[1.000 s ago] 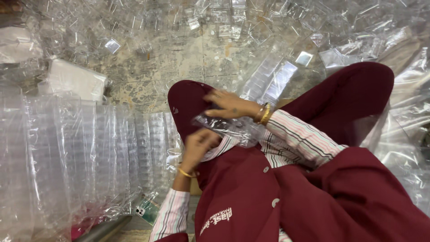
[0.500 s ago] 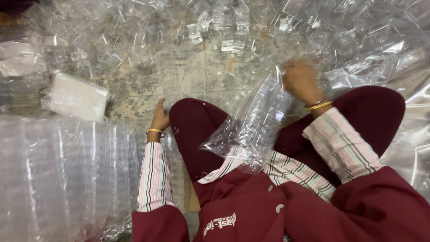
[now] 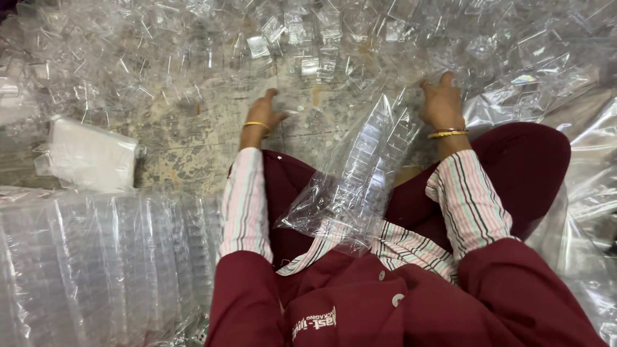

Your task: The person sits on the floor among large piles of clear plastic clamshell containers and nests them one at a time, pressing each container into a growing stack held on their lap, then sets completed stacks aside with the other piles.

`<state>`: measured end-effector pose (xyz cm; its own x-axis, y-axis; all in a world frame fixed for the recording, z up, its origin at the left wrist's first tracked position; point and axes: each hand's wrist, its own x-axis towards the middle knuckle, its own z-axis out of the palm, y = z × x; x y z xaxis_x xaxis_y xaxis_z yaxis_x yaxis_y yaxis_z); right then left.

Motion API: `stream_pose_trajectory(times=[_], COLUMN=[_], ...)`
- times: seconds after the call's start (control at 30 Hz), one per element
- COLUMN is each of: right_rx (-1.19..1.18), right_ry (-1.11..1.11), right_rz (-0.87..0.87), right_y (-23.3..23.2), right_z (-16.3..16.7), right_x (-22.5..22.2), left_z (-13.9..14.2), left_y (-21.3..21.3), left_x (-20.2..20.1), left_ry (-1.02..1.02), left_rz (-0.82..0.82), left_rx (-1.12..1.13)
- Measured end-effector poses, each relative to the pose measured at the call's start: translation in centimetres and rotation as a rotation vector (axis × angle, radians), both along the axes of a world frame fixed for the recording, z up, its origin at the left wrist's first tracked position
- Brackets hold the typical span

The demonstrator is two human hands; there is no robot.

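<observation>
Both arms fwd, left grip (image 3: 267, 112) & right grip (image 3: 442, 99) open, palms down.

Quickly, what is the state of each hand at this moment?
Left hand: fingers curled, resting on the floor, holding nothing visible.
Right hand: open, fingers spread on the clear plastic containers, grip cannot be told.

A packing workshop floor, heaped with clear plastic goods.

A bare, worn and speckled stone floor (image 3: 193, 138) is seen, on which the work is done seated. It is strewn across its far side with a loose heap of small clear moulded plastic containers (image 3: 308, 38). Long sleeves of stacked clear plastic trays (image 3: 96, 263), wrapped in film, are laid in rows at the left, and a flat white wrapped packet (image 3: 90, 154) lies beside them. A maroon work jacket (image 3: 385, 302) with a stitched chest emblem is worn. Crumpled clear film sheeting (image 3: 585, 193) is spread at the right.
</observation>
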<state>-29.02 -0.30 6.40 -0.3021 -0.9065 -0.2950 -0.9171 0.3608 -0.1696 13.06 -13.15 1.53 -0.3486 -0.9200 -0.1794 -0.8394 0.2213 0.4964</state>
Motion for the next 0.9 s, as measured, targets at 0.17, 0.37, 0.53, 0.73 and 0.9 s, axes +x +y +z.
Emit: stream_pose_trajectory(times=[0.17, 0.37, 0.53, 0.73, 0.9], right_rx=[-0.322, -0.340, -0.456, -0.373, -0.048], right_ry=[0.028, -0.681, -1.155, -1.281, -1.122], right_rz=[0.068, 0.077, -0.111, -0.155, -0.078], right_y=[1.3, 1.5, 0.5, 0.7, 0.4], right_z=[5.8, 8.3, 6.7, 6.2, 7.1], right_x=[0.9, 4.3, 4.0, 3.8, 5.1], left_z=[0.6, 1.9, 1.5, -1.1, 1.2], left_y=[2.0, 5.5, 6.1, 5.1, 5.4], left_x=[-3.9, -6.4, -7.0, -7.4, -7.0], left_ry=[0.228, 0.501, 0.177, 0.020, 0.482], left_rz=[0.002, 0.206, -0.045, -0.167, -0.074], left_rx=[-0.172, -0.294, -0.126, -0.034, -0.150])
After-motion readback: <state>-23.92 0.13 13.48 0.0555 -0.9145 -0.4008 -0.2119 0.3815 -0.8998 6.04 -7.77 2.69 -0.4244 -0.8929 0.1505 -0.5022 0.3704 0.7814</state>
